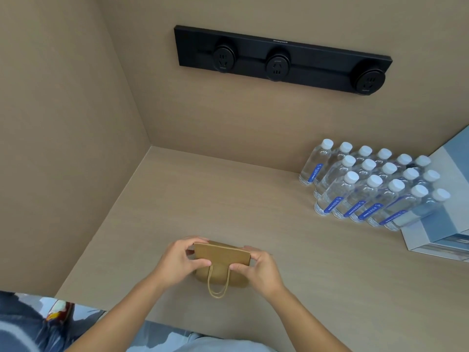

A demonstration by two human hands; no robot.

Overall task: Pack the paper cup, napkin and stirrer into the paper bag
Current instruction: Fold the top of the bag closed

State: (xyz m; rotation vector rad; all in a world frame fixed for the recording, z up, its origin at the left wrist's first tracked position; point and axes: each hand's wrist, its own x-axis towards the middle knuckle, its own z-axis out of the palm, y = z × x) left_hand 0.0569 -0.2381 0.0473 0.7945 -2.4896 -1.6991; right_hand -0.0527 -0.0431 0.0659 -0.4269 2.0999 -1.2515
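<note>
A small brown paper bag stands on the tan counter near its front edge, its top folded flat and a twine handle hanging down the near side. My left hand pinches the folded top at its left end. My right hand pinches the right end. Both hands touch the bag. No paper cup, napkin or stirrer shows anywhere; what the bag holds is hidden.
Several water bottles with white caps stand in rows at the back right. A white and grey box sits beside them at the right edge. A black socket strip is on the back wall. A side wall closes the left.
</note>
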